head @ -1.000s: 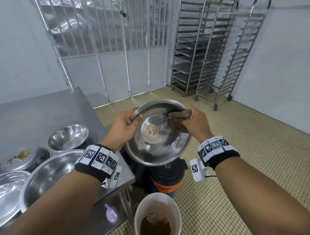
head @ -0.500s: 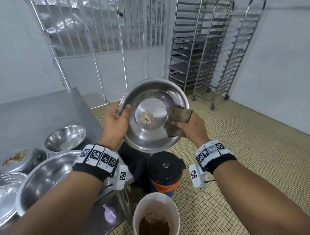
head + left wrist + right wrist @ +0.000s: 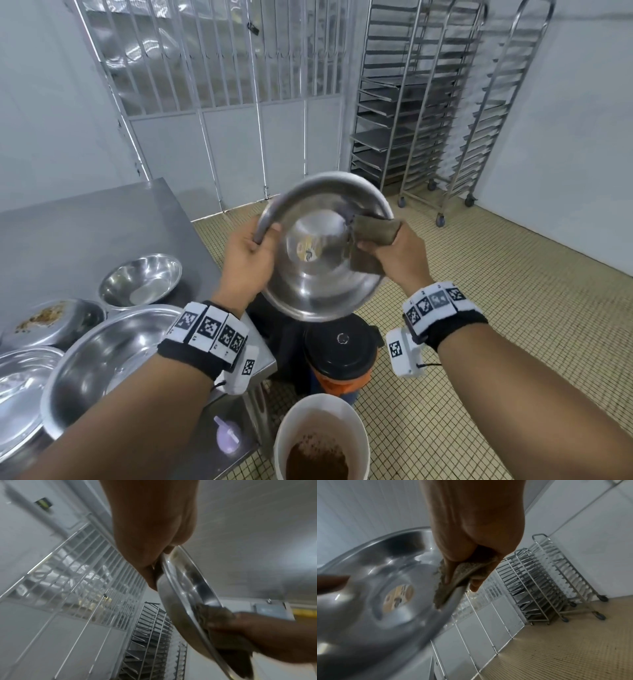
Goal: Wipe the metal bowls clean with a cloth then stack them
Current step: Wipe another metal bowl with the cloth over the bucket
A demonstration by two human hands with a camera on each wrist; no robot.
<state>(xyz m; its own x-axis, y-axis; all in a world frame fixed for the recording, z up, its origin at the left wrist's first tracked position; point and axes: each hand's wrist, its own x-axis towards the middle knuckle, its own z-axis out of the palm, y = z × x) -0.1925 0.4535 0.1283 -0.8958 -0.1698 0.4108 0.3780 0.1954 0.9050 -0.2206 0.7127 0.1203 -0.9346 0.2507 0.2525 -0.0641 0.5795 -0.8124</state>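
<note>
While the left hand (image 3: 248, 262) has its grip curled round the rim of the metal bowl (image 3: 318, 274), held tilted in the air beside the desk (image 3: 85, 226), the right hand (image 3: 399, 255) pinches a brown cloth (image 3: 371, 236) over the opposite rim.

The cloth (image 3: 371, 240) has slid up the bowl's (image 3: 322, 274) right rim.

Bowls (image 3: 142, 281) on table (image 3: 85, 226) left, bucket (image 3: 322, 442) below held bowl (image 3: 325, 250), racks (image 3: 442, 113) behind rt.
</note>
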